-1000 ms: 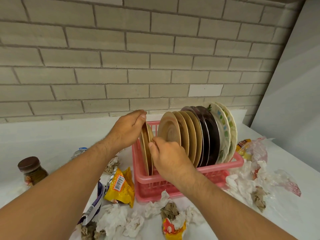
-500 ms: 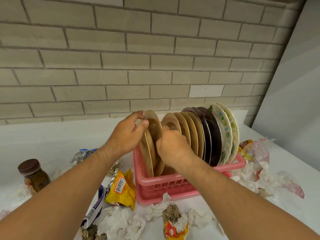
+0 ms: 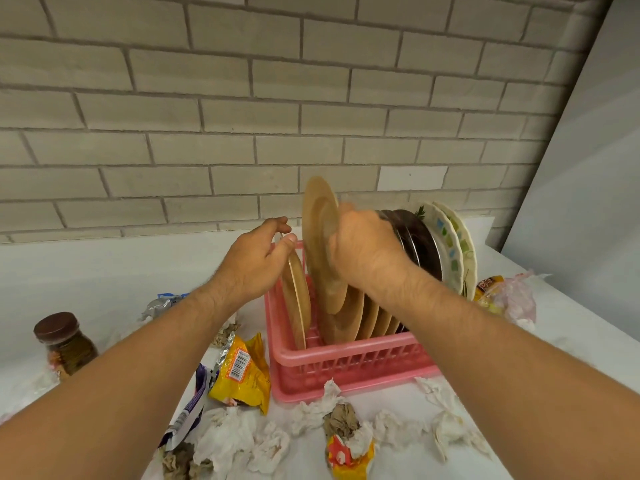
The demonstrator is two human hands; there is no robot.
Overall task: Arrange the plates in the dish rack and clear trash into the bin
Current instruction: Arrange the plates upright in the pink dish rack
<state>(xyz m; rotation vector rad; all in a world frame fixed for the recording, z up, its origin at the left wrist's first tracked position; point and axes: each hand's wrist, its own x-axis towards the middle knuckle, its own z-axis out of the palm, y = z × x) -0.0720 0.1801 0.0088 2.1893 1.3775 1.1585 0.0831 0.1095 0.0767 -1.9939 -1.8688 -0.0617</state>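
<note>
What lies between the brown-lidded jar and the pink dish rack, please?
In the head view: a yellow snack packet and crumpled foil beside the rack, with the left forearm above that stretch.

The rack (image 3: pixel 346 362) stands on the table (image 3: pixel 571 358), before the wall (image 3: pixel 242 116). A row of plates (image 3: pixel 446 244) stands on edge in its right part. An end plate (image 3: pixel 296 299) stands alone at its left end, with the left hand (image 3: pixel 256 261) pinching its top rim. Between them the right hand (image 3: pixel 367 251) holds a raised plate (image 3: pixel 320 244) higher than the rest. A jar (image 3: pixel 65 344) stands far left. A wrapper (image 3: pixel 242 375) lies just left of the rack, tissues (image 3: pixel 228 441) before it, a bag (image 3: pixel 512 299) to its right.
</note>
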